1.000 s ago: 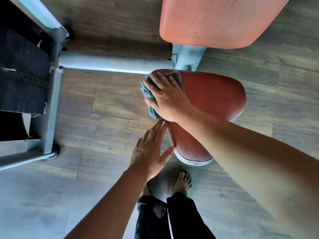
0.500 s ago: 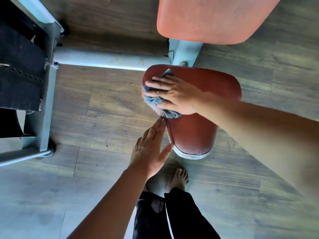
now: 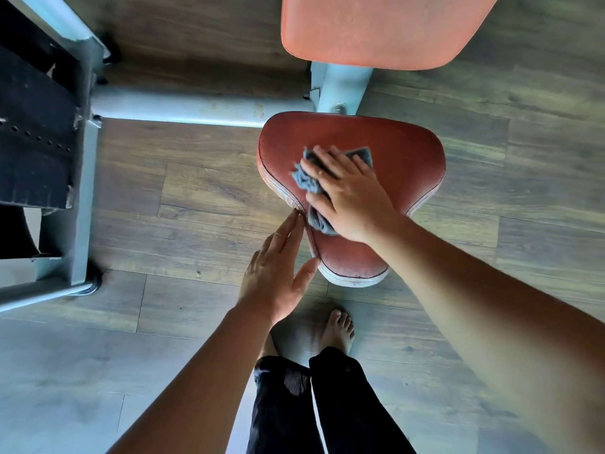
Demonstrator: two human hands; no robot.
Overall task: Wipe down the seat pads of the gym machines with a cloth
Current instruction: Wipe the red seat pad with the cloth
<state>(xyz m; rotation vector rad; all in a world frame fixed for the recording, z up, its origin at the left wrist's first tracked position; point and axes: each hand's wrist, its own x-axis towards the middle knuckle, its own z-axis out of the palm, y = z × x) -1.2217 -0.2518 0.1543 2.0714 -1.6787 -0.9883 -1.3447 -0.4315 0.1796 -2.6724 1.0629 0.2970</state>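
A dark red seat pad (image 3: 402, 149) with a pale rim sits low in the middle of the head view. My right hand (image 3: 347, 191) lies flat on its left half and presses a crumpled blue-grey cloth (image 3: 306, 180) against the surface. The cloth sticks out past my fingers and under my palm. My left hand (image 3: 278, 273) rests with fingers apart against the pad's left edge, its thumb at the front rim, holding nothing. A lighter orange back pad (image 3: 376, 31) hangs above the seat at the top.
A grey steel tube (image 3: 183, 109) runs from the seat post to a frame (image 3: 78, 204) with a black weight stack (image 3: 32, 132) at the left. Wooden plank floor lies all around. My bare feet (image 3: 337, 329) and black trousers stand just below the seat.
My right hand has swept the cloth from the seat's far left corner toward the middle and nearer me. My left hand has stayed at the pad's left edge.
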